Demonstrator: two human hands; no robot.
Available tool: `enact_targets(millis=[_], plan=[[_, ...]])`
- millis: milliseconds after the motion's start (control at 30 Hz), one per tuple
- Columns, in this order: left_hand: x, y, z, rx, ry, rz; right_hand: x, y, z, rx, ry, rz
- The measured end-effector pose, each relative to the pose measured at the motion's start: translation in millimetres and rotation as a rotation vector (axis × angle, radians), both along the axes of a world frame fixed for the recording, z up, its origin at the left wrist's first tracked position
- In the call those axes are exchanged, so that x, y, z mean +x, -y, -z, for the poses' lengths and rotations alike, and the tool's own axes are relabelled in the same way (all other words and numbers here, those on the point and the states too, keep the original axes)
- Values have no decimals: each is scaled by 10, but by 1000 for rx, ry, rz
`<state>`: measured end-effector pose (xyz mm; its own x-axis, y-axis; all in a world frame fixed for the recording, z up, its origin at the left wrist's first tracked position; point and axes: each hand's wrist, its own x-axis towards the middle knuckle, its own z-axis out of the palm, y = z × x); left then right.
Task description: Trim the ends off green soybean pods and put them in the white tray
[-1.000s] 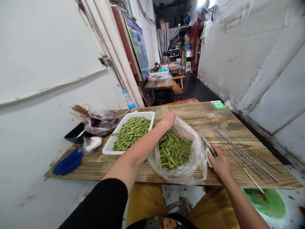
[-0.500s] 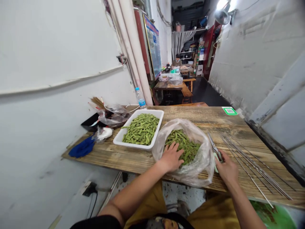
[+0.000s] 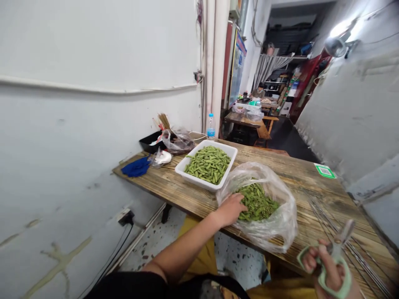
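Note:
My left hand [image 3: 232,209] reaches over the near left rim of a clear plastic bag [image 3: 289,214]. Its fingers are bent in among the green edamame pods [image 3: 257,203] in the bag, and the fingertips are partly hidden there. At the lower right, my right hand [image 3: 330,265] holds a pair of scissors [image 3: 338,253] with pale green handles. Fingers and thumb go through the handle loops, and the blades point up and away, close together. Left of the bag stands a white tray [image 3: 195,179] heaped with edamame pods.
Thin metal skewers [image 3: 358,253] lie on the wooden table [image 3: 162,182] at the right. A green QR card [image 3: 324,171] is at the far edge. A water bottle [image 3: 211,126], a black box [image 3: 149,141] and a blue cloth [image 3: 136,166] sit left. Someone sits at a table farther back.
My right hand has lifted the scissors from the table and brought them nearer, fingers now in the loops. My left hand's spread fingers have drawn in. The view has turned left.

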<state>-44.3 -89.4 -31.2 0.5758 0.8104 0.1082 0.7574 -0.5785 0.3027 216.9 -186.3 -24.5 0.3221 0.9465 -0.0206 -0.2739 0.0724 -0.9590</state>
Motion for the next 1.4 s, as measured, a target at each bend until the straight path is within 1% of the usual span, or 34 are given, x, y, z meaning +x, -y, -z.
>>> enact_targets(millis=[33, 100, 167, 233, 267, 367, 433, 500, 533, 633, 700, 800, 867, 1000, 1067, 1200, 1333, 1400], plan=[[-11, 22, -6, 9, -28, 25, -94, 107, -37, -61, -37, -106], [-27, 62, -27, 45, -68, 46, -281, 259, -64, -178, -19, -244], [-27, 104, -43, 96, -76, 28, -432, 328, -28, -251, 2, -305], [-10, 145, -36, 147, -72, 3, -519, 329, 54, -282, -20, -360], [4, 162, -22, 168, -76, -3, -538, 314, 104, -288, -37, -365], [53, 177, 33, 212, -99, -7, -542, 246, 240, -332, -73, -448], [77, 152, 49, 215, -74, -18, -547, 215, 291, -356, -79, -487], [88, 114, 31, 166, 19, -44, -578, 212, 299, -358, -62, -494], [90, 97, 10, 125, 98, -63, -604, 222, 290, -355, -47, -489], [92, 83, -60, -46, 451, -161, -703, 283, 229, -326, -7, -471], [100, 110, -85, -261, 714, -243, -770, 327, 173, -270, 4, -453], [113, 181, -84, -639, 1011, -312, -840, 355, 85, -267, -1, -441], [118, 229, -78, -762, 1123, -312, -855, 341, 41, -288, 11, -477], [133, 289, -95, -831, 1189, -296, -833, 282, 11, -314, 178, -444], [147, 300, -106, -840, 1194, -295, -820, 257, 10, -325, 211, -467], [163, 295, -103, -804, 1180, -300, -804, 218, 17, -334, 243, -532], [165, 288, -100, -724, 1105, -329, -786, 188, 24, -289, 284, -575], [174, 290, -111, -710, 1065, -330, -786, 179, 32, -289, 280, -593]])
